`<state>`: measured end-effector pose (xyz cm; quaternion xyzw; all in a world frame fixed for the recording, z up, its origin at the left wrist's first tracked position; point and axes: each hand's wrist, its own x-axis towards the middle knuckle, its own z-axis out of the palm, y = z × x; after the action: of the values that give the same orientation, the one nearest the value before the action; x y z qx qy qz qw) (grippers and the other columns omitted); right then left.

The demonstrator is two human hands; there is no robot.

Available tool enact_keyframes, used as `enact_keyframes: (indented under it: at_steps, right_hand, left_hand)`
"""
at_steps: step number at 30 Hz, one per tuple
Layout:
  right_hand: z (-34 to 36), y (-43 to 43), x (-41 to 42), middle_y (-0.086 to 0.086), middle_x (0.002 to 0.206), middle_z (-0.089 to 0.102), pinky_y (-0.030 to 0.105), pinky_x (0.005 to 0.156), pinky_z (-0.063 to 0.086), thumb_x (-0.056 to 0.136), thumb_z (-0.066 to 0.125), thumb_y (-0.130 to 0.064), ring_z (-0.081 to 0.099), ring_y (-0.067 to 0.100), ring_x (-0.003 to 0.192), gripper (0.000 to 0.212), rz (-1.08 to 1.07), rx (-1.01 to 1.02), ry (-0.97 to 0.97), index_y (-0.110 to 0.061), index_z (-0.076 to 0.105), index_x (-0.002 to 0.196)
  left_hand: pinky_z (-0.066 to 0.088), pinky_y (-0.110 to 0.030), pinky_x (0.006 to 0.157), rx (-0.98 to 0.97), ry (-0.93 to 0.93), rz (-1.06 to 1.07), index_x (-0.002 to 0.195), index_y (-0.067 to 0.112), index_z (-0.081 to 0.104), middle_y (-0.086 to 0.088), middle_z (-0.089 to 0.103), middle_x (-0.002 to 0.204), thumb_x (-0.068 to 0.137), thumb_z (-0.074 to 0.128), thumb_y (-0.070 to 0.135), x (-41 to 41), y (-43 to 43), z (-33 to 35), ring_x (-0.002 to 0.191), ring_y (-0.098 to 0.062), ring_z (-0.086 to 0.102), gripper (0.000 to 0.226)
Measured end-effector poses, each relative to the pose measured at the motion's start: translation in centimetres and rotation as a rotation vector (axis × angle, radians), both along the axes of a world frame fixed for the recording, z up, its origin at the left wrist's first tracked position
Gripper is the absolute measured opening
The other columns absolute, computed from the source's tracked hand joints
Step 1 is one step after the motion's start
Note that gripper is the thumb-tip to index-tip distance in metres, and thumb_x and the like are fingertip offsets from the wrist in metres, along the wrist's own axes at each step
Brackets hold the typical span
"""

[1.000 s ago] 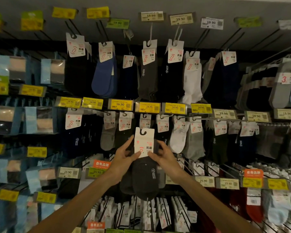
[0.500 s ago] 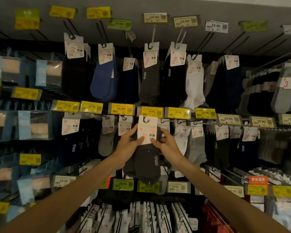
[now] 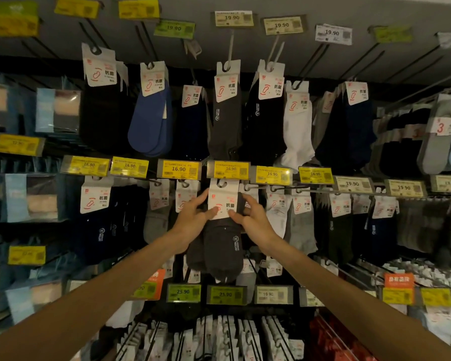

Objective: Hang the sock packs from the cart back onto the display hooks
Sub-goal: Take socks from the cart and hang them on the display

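Note:
A dark grey sock pack (image 3: pixel 223 246) with a white header card (image 3: pixel 223 199) is held up against the middle row of the display. My left hand (image 3: pixel 193 220) pinches the card's left lower edge and my right hand (image 3: pixel 253 220) pinches its right side. The card's hook slot sits just under the yellow 16.90 price tag (image 3: pixel 231 170), at the hook's tip; whether it is on the hook I cannot tell. The cart is out of view.
Rows of hanging sock packs fill the wall: black, blue (image 3: pixel 151 121), white (image 3: pixel 297 131) and grey pairs above, more grey and navy packs beside my hands. Yellow price tags line each row. Boxed packs (image 3: pixel 55 110) stand at left, white packs (image 3: pixel 219 340) below.
Both hands have lifted the dark grey pack upward, from below the middle row until its card top reaches the hook under the 16.90 tag.

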<state>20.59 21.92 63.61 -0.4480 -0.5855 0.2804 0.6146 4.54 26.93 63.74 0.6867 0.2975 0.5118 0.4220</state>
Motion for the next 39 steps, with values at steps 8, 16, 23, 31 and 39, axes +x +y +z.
enact_keyframes:
  at_steps: [8,16,23,31,39]
  right_hand:
    - [-1.1,1.4,0.1,0.001,0.109,0.068,0.036,0.087,0.058,0.093,0.061,-0.002,0.065,0.019,0.105,0.044,0.024,-0.062,0.073,-0.019,0.048,0.131]
    - [-1.7,0.2,0.5,0.003,0.116,0.069,0.032,0.086,0.059,0.093,0.062,-0.005,0.067,0.016,0.106,0.039,0.060,0.014,0.067,-0.029,0.052,0.123]
    - [-1.1,-0.7,0.9,0.000,0.118,0.068,0.033,0.088,0.058,0.094,0.062,-0.005,0.067,0.013,0.107,0.044,0.085,0.092,0.055,-0.026,0.051,0.130]
    - [0.2,1.7,0.4,0.003,0.116,0.069,0.032,0.089,0.057,0.095,0.060,-0.007,0.067,0.014,0.104,0.043,0.021,0.056,0.058,-0.015,0.050,0.136]
    - [-0.5,4.1,0.6,0.004,0.133,0.059,0.043,0.105,0.048,0.097,0.058,-0.012,0.056,0.021,0.124,0.050,-0.125,0.057,-0.098,-0.020,0.041,0.142]
  left_hand:
    - [0.051,-0.007,0.067,-0.002,0.015,0.030,0.146,0.028,0.048,0.023,0.065,0.108,0.093,0.068,0.008,0.1,1.1,-1.3,0.087,0.011,0.065,0.060]
    - [0.053,-0.009,0.070,0.042,0.027,0.018,0.147,0.033,0.046,0.044,0.065,0.091,0.091,0.072,0.015,-0.4,0.2,-1.7,0.091,0.015,0.064,0.064]
    - [0.057,-0.020,0.079,0.099,-0.020,-0.010,0.147,0.033,0.046,0.012,0.074,0.105,0.091,0.072,0.015,-0.8,-0.4,-1.1,0.098,-0.003,0.070,0.064]
    - [0.053,-0.014,0.079,-0.021,-0.006,-0.013,0.148,0.026,0.046,0.010,0.066,0.119,0.093,0.069,0.014,0.0,1.1,0.7,0.106,-0.004,0.062,0.060]
    - [0.047,-0.005,0.067,0.019,0.176,0.045,0.149,0.036,0.037,0.008,0.061,0.127,0.098,0.062,0.017,0.9,2.8,0.6,0.094,0.007,0.055,0.060]
